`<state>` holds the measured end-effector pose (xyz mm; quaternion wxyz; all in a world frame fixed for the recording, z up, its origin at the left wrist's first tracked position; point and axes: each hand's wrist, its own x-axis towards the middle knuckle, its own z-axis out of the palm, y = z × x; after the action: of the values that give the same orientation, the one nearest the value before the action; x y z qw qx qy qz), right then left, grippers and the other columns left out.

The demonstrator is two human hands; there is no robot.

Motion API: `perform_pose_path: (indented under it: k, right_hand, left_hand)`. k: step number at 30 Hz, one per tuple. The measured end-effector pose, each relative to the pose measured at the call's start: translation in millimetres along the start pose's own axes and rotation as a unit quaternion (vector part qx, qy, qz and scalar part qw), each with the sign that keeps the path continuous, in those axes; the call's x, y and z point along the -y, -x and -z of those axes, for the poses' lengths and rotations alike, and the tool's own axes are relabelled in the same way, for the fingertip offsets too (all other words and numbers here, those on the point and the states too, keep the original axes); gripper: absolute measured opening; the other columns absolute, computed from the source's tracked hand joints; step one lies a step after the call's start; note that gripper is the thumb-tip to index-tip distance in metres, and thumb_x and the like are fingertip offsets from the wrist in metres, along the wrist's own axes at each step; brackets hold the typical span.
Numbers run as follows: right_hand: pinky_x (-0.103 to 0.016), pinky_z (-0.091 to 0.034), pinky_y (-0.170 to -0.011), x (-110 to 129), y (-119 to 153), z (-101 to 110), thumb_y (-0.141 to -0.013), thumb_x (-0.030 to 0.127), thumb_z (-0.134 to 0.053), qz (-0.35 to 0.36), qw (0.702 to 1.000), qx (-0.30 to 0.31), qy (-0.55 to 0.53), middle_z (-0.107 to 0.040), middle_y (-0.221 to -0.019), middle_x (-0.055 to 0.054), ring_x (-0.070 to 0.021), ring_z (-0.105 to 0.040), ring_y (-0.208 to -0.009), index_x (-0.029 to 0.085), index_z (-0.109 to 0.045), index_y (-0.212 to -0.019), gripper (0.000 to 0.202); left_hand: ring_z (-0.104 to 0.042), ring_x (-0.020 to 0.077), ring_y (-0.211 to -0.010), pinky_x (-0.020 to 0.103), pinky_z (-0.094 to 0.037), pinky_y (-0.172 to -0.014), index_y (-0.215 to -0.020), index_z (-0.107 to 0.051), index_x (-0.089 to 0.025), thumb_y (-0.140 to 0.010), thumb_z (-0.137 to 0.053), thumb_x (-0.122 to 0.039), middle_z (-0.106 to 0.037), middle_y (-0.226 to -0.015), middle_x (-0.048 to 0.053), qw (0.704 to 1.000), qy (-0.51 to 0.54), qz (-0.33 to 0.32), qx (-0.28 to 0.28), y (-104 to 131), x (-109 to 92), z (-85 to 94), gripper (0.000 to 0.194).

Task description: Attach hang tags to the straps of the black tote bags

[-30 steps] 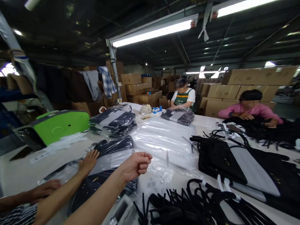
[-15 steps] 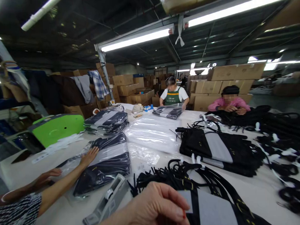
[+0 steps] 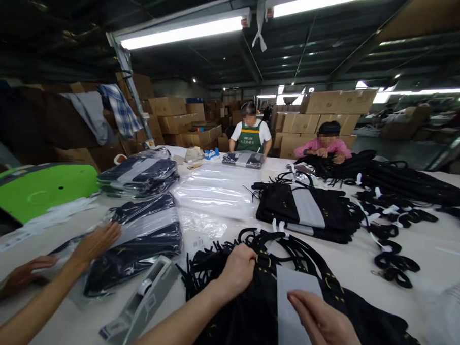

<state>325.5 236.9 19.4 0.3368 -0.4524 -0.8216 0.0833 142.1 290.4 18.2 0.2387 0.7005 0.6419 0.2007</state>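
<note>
Black fabric items with straps and yellow stitching (image 3: 236, 314) lie in a pile close in front of me, with a light grey sheet (image 3: 291, 281) across them. My left hand (image 3: 238, 267) is closed on the black fabric near the strap ends, its fingertips partly hidden. Above the lower part of the grey sheet is my right hand (image 3: 322, 318), thumb and fingers pressed together; anything between them is too small to tell. A grey tape dispenser (image 3: 142, 301) lies left of my left forearm.
At left, another person's hands (image 3: 98, 242) touch a plastic-wrapped dark bundle (image 3: 152, 229). Clear plastic bags (image 3: 215, 191) lie mid-table. A second black stack (image 3: 308, 210) and looped black straps (image 3: 394, 262) are at right. Two people sit or stand across the table.
My left hand has moved away from me onto the black fabric. My right hand has come up into view. The camera view has shifted to the right.
</note>
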Motion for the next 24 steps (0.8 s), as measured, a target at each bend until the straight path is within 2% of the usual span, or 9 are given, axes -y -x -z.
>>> perform_pose_path:
  k: [3,6,9,11,13,15,19,22,24]
  right_hand:
    - [-0.021,-0.046,-0.053,-18.2,-18.3,-18.5,-0.087,0.032,-0.036,-0.111,0.989,0.08,0.053,-0.066,-0.065,-0.001,-0.0151,-0.064,-0.06,0.022,-0.059,-0.073,0.029]
    - [-0.024,-0.038,-0.051,-23.0,-30.5,-33.8,-0.087,0.028,-0.035,-0.17,0.961,0.169,0.135,-0.063,-0.058,0.0,-0.0169,-0.063,-0.059,0.022,-0.055,-0.064,0.031]
    - [-0.026,-0.032,-0.05,-19.3,-40.2,-44.2,-0.086,0.022,-0.037,-0.173,0.94,0.217,0.197,-0.064,-0.06,-0.001,-0.0182,-0.063,-0.061,0.021,-0.054,-0.065,0.028]
    - [-0.026,-0.029,-0.049,-16.2,-45.9,-49.5,-0.085,0.019,-0.038,-0.161,0.935,0.224,0.225,-0.064,-0.062,-0.003,-0.0187,-0.063,-0.061,0.02,-0.055,-0.067,0.025]
    - [-0.027,-0.028,-0.049,-14.1,-51.0,-55.0,-0.084,0.016,-0.038,-0.148,0.934,0.22,0.238,-0.065,-0.064,-0.004,-0.0186,-0.062,-0.06,0.019,-0.055,-0.069,0.023]
    - [-0.027,-0.028,-0.049,-12.9,-55.8,-61.1,-0.083,0.015,-0.038,-0.141,0.938,0.216,0.234,-0.065,-0.065,-0.005,-0.0183,-0.062,-0.059,0.018,-0.056,-0.07,0.022]
    - [-0.027,-0.029,-0.05,-12.5,-65.0,-67.8,-0.083,0.019,-0.039,-0.17,0.945,0.207,0.189,-0.064,-0.065,-0.005,-0.0185,-0.06,-0.06,0.019,-0.056,-0.07,0.021]
    - [-0.026,-0.032,-0.053,-14.4,-69.3,-58.1,-0.083,0.025,-0.039,-0.221,0.944,0.227,0.093,-0.061,-0.062,-0.002,-0.017,-0.058,-0.06,0.019,-0.056,-0.073,0.02]
    - [-0.026,-0.034,-0.055,-17.3,-69.1,-44.3,-0.079,0.026,-0.045,-0.244,0.936,0.252,0.023,-0.06,-0.061,0.001,-0.0162,-0.056,-0.06,0.021,-0.057,-0.084,0.014]
  left_hand:
    - [-0.052,0.0256,-0.093,0.039,-0.038,-0.085,-0.078,-0.067,-0.009,-0.07,-0.041,-0.006,-0.06,-0.091,0.016,0.998,-0.065,-0.004,0.012,-34.5,13.2,-15.8,0.027]
    - [-0.051,0.0315,-0.094,0.048,-0.034,-0.084,-0.073,-0.068,-0.009,-0.07,-0.043,-0.01,-0.061,-0.088,0.017,0.998,-0.055,0.003,0.032,-46.5,23.7,-30.1,0.025]
    - [-0.055,0.0231,-0.088,0.039,-0.038,-0.082,-0.08,-0.069,-0.02,-0.071,-0.042,-0.01,-0.065,-0.087,0.006,0.998,-0.019,0.004,0.063,-47.1,35.7,-34.0,0.03]
    - [-0.056,0.0167,-0.088,0.032,-0.039,-0.082,-0.088,-0.067,-0.027,-0.071,-0.043,-0.009,-0.066,-0.091,-0.001,0.996,0.032,-0.008,0.077,-45.8,42.5,-33.0,0.035]
    - [-0.055,0.0139,-0.09,0.029,-0.038,-0.083,-0.092,-0.066,-0.029,-0.069,-0.047,-0.008,-0.065,-0.094,-0.004,0.993,0.091,-0.019,0.077,-44.5,46.2,-31.6,0.036]
    - [-0.053,0.0143,-0.091,0.029,-0.037,-0.084,-0.092,-0.066,-0.028,-0.067,-0.051,-0.008,-0.064,-0.094,-0.004,0.99,0.121,-0.031,0.071,-43.8,47.2,-30.9,0.035]
    - [-0.052,0.0155,-0.086,0.032,-0.035,-0.08,-0.08,-0.067,-0.026,-0.07,-0.053,-0.01,-0.063,-0.086,-0.003,0.99,0.065,-0.098,0.078,-45.7,46.6,-29.6,0.023]
    - [-0.051,0.0153,-0.082,0.031,-0.034,-0.075,-0.072,-0.065,-0.021,-0.075,-0.051,-0.012,-0.062,-0.081,-0.002,0.985,-0.003,-0.162,0.064,-46.6,47.6,-24.9,0.016]
    - [-0.05,0.0158,-0.081,0.031,-0.033,-0.073,-0.072,-0.063,-0.019,-0.078,-0.05,-0.014,-0.062,-0.079,0.0,0.978,-0.05,-0.199,0.045,-44.4,48.8,-19.1,0.016]
